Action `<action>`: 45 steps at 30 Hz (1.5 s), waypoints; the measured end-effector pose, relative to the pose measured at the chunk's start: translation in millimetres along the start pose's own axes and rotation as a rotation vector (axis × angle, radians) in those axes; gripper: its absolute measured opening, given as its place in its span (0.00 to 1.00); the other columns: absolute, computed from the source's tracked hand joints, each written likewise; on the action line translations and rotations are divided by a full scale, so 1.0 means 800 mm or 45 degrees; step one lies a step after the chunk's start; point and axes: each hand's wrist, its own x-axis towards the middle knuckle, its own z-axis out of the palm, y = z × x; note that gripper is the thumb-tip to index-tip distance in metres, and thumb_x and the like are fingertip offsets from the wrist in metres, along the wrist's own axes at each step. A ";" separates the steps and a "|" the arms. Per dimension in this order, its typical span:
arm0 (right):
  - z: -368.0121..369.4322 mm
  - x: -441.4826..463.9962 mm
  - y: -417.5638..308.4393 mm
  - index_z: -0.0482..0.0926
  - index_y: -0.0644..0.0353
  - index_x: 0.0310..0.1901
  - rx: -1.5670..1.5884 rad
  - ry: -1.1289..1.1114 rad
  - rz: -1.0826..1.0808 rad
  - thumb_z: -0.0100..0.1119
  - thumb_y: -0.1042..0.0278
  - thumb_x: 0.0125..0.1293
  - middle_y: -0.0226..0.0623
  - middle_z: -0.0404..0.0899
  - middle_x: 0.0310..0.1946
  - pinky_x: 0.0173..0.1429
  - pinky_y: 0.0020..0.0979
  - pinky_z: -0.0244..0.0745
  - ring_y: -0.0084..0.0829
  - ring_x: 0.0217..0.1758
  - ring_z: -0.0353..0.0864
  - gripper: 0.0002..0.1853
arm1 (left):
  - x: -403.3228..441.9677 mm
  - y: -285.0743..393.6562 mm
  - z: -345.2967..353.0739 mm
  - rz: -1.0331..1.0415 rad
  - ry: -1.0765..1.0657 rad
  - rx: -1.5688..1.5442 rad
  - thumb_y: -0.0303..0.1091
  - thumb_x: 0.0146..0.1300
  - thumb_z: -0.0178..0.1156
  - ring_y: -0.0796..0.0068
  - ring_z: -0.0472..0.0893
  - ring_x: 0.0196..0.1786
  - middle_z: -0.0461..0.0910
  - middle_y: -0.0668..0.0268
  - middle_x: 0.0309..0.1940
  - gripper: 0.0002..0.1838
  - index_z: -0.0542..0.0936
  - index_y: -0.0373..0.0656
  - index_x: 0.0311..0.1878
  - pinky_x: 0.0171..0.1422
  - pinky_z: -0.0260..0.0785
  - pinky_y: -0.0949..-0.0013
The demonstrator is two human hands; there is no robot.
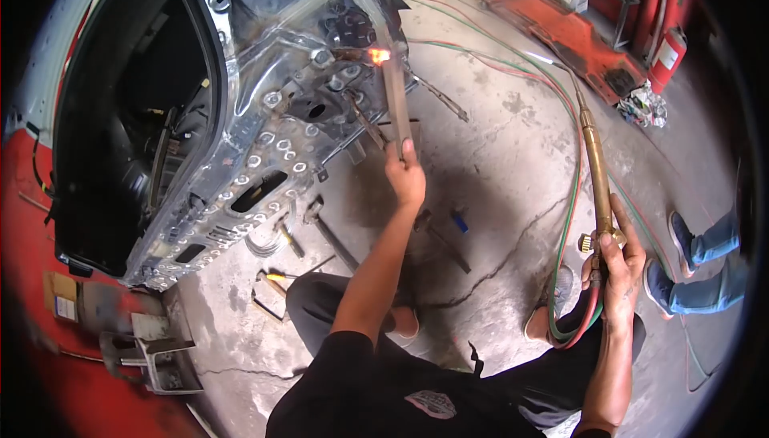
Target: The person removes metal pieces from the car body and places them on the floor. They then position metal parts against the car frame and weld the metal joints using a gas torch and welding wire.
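My left hand (406, 175) is closed around the lower end of a long, flat brownish bar (396, 97); I cannot tell whether it is metal or wood. Its upper part lies against the edge of a bare car body panel (268, 77). Beside the bar, a spot on the panel glows orange (379, 56), with a small flame. Off to the right, my right hand (618, 270) grips a brass gas torch (594, 161) near its valve knobs. The torch points upward, away from the panel, and a thin white-blue flame (538, 57) shows at its tip.
Green and red hoses (577, 197) loop from the torch across the concrete floor. Hammers (332, 234) and other tools lie below the panel. Another person's jeans-clad legs (713, 290) are at right. A red fire extinguisher (667, 60) stands behind, near an orange metal piece (569, 33).
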 end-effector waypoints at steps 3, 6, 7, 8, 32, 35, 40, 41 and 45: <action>0.008 -0.002 -0.003 0.67 0.70 0.80 0.024 0.039 0.019 0.70 0.50 0.71 0.30 0.78 0.30 0.24 0.24 0.72 0.21 0.20 0.78 0.44 | 0.041 0.049 0.023 -0.172 -0.089 0.039 0.43 0.83 0.57 0.60 0.85 0.41 0.86 0.52 0.38 0.20 0.81 0.32 0.56 0.49 0.76 0.57; 0.002 -0.002 -0.002 0.66 0.71 0.80 0.034 -0.033 0.001 0.70 0.51 0.71 0.30 0.79 0.28 0.23 0.24 0.72 0.21 0.19 0.77 0.44 | 0.002 0.018 0.011 0.172 0.135 0.180 0.43 0.83 0.57 0.59 0.85 0.44 0.87 0.49 0.43 0.20 0.81 0.31 0.57 0.53 0.75 0.56; 0.001 0.000 -0.006 0.66 0.71 0.80 0.068 -0.047 0.038 0.71 0.51 0.71 0.30 0.79 0.27 0.24 0.24 0.72 0.21 0.19 0.77 0.44 | -0.009 -0.023 0.007 0.195 0.107 0.064 0.45 0.84 0.56 0.67 0.82 0.39 0.86 0.55 0.40 0.21 0.81 0.32 0.58 0.47 0.74 0.63; 0.002 0.000 -0.008 0.66 0.70 0.80 0.082 -0.052 0.019 0.72 0.51 0.71 0.30 0.80 0.29 0.24 0.24 0.72 0.20 0.19 0.77 0.44 | -0.012 -0.046 0.004 0.144 0.072 0.031 0.46 0.84 0.56 0.69 0.80 0.36 0.85 0.59 0.38 0.22 0.81 0.33 0.58 0.44 0.73 0.64; 0.001 0.004 0.005 0.68 0.66 0.80 -0.020 -0.044 -0.016 0.72 0.48 0.71 0.32 0.82 0.38 0.27 0.23 0.74 0.19 0.24 0.80 0.44 | -0.137 -0.020 -0.045 -0.098 -0.180 0.127 0.44 0.83 0.59 0.64 0.77 0.28 0.77 0.59 0.27 0.17 0.79 0.37 0.52 0.38 0.71 0.59; 0.004 0.000 0.005 0.67 0.67 0.80 -0.071 -0.037 -0.023 0.69 0.49 0.73 0.34 0.82 0.38 0.25 0.23 0.73 0.20 0.22 0.78 0.42 | -0.194 -0.050 -0.062 -0.126 -0.331 0.295 0.45 0.82 0.59 0.46 0.84 0.36 0.84 0.51 0.34 0.18 0.80 0.37 0.54 0.43 0.75 0.51; 0.005 0.006 0.022 0.68 0.67 0.79 -0.073 -0.014 -0.047 0.64 0.49 0.77 0.37 0.82 0.39 0.21 0.20 0.70 0.18 0.20 0.78 0.39 | -0.272 -0.168 -0.146 -0.495 -0.488 0.962 0.52 0.81 0.54 0.31 0.84 0.56 0.86 0.38 0.49 0.27 0.80 0.34 0.62 0.62 0.74 0.40; 0.002 0.007 0.023 0.68 0.67 0.79 -0.115 -0.019 -0.049 0.63 0.48 0.77 0.37 0.82 0.40 0.21 0.20 0.70 0.18 0.20 0.78 0.39 | -0.276 -0.207 -0.164 -0.445 -0.419 1.078 0.54 0.81 0.53 0.30 0.83 0.57 0.86 0.37 0.51 0.30 0.78 0.32 0.65 0.64 0.72 0.39; -0.002 0.008 0.030 0.66 0.70 0.80 -0.149 -0.032 -0.014 0.62 0.49 0.78 0.39 0.83 0.41 0.20 0.19 0.70 0.18 0.20 0.78 0.39 | -0.214 -0.279 -0.210 -0.456 -0.322 1.212 0.51 0.78 0.55 0.30 0.79 0.64 0.80 0.33 0.62 0.33 0.72 0.31 0.72 0.69 0.70 0.37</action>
